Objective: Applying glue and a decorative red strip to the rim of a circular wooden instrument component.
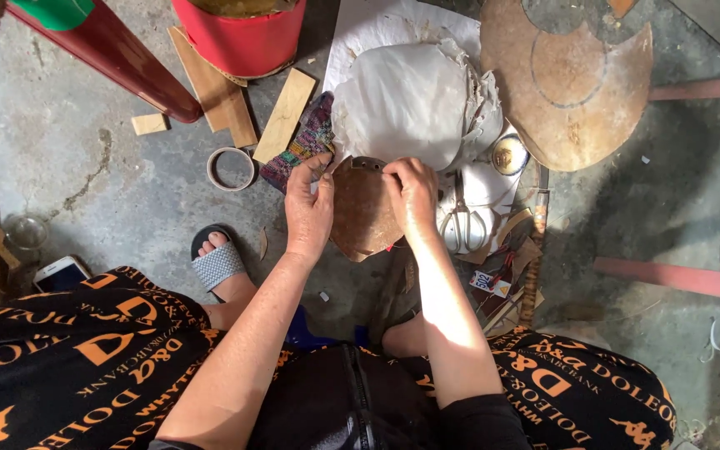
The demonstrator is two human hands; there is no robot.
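Concrete floor (110,167) below, spread with scraps. Larger: big brown rounded sheet (572,92) at upper right, then white crumpled sheet (406,104). Smaller: brown leather piece (362,208), held flat between both hands, holes punched along its top edge. Left hand (308,208) pinching the piece's left edge; right hand (412,196) clenched on the top right, perhaps around a small tool, hard to tell. Cutting apparently done, edge work unfinished. Scissors (462,221) beside, tape ring (232,168) apart. Piece's lower edge partly shadowed.

Wood offcuts (287,115): maybe four. Tape ring (232,168): one. Scissors (462,221): one pair.
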